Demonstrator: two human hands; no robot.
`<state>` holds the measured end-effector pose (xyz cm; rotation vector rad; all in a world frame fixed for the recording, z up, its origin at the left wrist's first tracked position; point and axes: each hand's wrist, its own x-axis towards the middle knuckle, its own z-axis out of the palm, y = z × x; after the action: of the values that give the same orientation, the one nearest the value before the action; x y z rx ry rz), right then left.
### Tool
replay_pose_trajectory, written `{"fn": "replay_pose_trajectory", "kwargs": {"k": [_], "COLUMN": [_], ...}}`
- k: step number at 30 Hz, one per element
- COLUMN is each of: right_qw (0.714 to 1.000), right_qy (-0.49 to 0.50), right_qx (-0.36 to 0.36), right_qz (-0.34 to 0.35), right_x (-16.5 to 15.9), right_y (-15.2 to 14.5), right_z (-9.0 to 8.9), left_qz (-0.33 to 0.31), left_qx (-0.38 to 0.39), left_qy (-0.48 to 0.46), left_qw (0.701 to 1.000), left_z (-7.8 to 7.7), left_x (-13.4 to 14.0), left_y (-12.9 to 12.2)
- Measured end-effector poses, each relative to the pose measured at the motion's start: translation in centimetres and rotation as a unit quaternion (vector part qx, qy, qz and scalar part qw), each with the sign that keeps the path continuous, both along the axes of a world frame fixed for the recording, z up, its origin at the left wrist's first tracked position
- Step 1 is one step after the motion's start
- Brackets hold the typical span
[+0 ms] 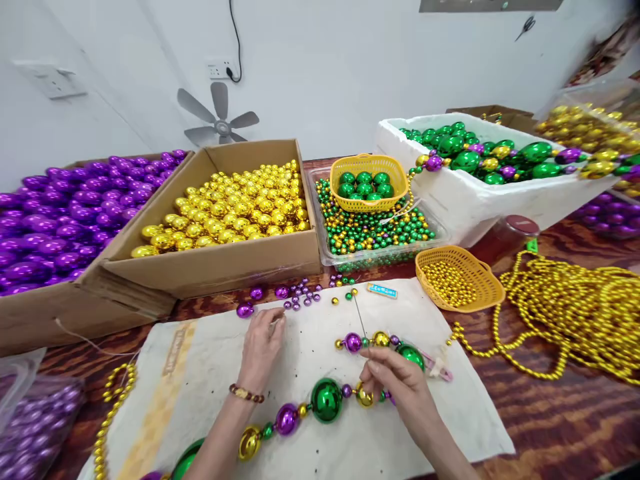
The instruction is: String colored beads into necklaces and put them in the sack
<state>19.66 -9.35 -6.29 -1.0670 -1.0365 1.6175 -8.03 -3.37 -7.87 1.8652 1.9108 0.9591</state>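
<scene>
One thin needle (359, 315) was gripped in my right hand (400, 381), fingertips pinched together. My left hand (261, 345) curled loosely near small purple beads (307, 302); whether it held any, I couldn't tell. My left forearm (223, 430) hid part of the bead strand (327, 400) on the white cloth (390, 443).

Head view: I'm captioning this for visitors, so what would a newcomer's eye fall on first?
Probably the purple balls heaped at far left and the gold balls filling the cardboard box beside them. Next, the mostly green balls in the white foam box at right rear. Nearer, a strand of purple, gold and green beads lies across the pale cloth, and the right hand pinches a thin needle.
</scene>
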Motion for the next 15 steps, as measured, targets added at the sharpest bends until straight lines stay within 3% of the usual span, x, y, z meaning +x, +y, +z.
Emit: {"fn": "replay_pose_trajectory", "kwargs": {"k": [5,12,15], "right_qw": [1.0,0.998,0.997], "right_qy": [0.012,0.008,0.026], "right_qx": [-0.014,-0.035,-0.047], "right_qz": [0.0,-0.052,-0.061], "right_x": [-0.7,-0.5,-0.8], "right_y": [-0.4,0.3,0.6], "right_z": [-0.8,-1.3,-1.7], "left_qz": [-0.02,0.046,0.019], "left_qx": [0.034,0.095,0.11], "left_qy": [0.059,0.011,-0.002], "left_qw": [0.998,0.994,0.994], "left_z": [0.6,4.2,5.9], "left_x": [1.7,0.0,0.4], "left_y": [1.9,4.6,5.1]}}
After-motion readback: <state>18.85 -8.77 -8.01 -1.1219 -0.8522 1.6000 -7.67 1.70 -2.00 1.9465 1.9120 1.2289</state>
